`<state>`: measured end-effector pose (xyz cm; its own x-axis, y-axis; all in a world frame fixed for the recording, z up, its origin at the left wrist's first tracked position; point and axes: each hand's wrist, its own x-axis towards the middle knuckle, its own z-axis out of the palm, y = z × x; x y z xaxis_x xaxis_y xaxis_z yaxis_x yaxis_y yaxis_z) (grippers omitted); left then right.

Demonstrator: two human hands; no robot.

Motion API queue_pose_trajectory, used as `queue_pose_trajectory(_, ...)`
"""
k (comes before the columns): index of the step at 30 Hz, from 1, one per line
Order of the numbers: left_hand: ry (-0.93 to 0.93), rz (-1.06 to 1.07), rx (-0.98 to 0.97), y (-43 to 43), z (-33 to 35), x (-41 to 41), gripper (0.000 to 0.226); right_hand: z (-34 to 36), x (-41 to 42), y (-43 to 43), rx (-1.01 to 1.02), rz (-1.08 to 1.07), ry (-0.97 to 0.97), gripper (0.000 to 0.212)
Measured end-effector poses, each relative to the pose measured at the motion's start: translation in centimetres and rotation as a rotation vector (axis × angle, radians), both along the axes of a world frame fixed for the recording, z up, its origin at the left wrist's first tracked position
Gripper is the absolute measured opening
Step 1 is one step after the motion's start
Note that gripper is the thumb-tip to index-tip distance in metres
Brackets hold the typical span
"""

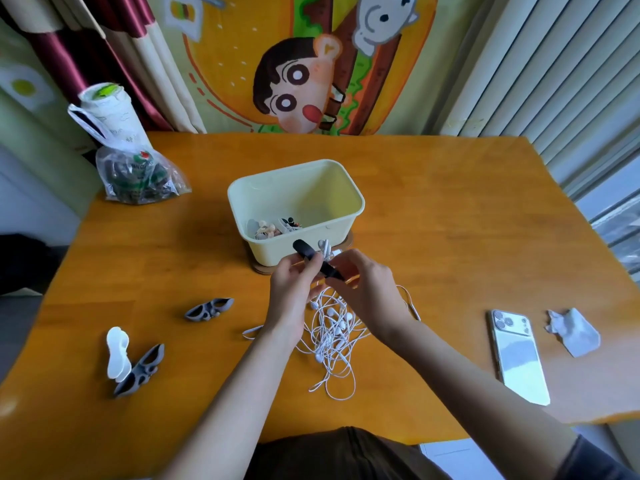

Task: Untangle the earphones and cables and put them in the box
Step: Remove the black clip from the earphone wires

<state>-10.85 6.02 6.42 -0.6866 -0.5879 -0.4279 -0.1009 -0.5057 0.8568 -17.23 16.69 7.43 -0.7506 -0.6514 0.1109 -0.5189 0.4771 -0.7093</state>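
Earphones [332,334] lie tangled on the table [450,237], trailing near from both hands. Left hand [294,289] and right hand [365,285] each pinch a black clip [317,259], its long axis far-left to near-right. Box [266,249] stands just far of them, about equally close to both.

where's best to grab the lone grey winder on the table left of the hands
Pinch the grey winder across its middle, coming straight down from above. It lies low on the table, long and thin with a pointed right end, so the middle probably gives the firmest hold, and nothing crowds it.
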Motion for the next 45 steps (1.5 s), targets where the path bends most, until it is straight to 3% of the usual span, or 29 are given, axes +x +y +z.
queue_pose_trajectory(4,-0.033,-0.042,-0.240,-2.7,0.2,-0.8,0.018,0.8,-2.3,-2.4,-0.040,-0.018,-0.035,0.017)
queue_pose_trajectory(8,-0.088,-0.006,-0.640,-6.9,-0.6,-1.0,0.016,1.5,-5.7,-5.7,-0.028,-0.020,-0.035,0.020)
queue_pose_trajectory(12,-0.347,-0.078,-1.093,-10.5,-2.5,-0.8,0.013,0.0,-10.0,-9.9,0.083,-0.003,-0.018,0.025)
queue_pose_trajectory(16,-0.499,-0.179,-1.356,-11.8,-4.2,-0.7,0.004,-2.2,-13.3,-13.3,0.286,0.005,-0.023,0.024)
queue_pose_trajectory(24,-0.481,-0.151,-1.380,-12.2,-5.2,-1.6,0.015,-5.6,-17.0,-15.8,0.535,0.026,-0.135,0.024)
queue_pose_trajectory(29,-0.464,-0.150,-1.346,-12.2,-5.3,-1.8,0.010,-7.5,-17.9,-17.1,0.765,0.117,-0.220,0.034)
queue_pose_trajectory(35,-0.477,-0.142,-1.380,-12.2,-5.4,-1.6,0.004,-8.0,-18.3,-17.5,0.943,0.192,-0.194,0.040)
queue_pose_trajectory(41,-0.525,-0.164,-1.405,-11.7,-4.9,-1.6,0.002,-6.9,-17.9,-16.7,0.877,0.215,-0.162,0.034)
queue_pose_trajectory(45,-0.411,-0.081,-1.470,-11.0,-4.2,-1.0,0.012,-4.7,-15.1,-15.6,0.441,0.151,0.015,0.026)
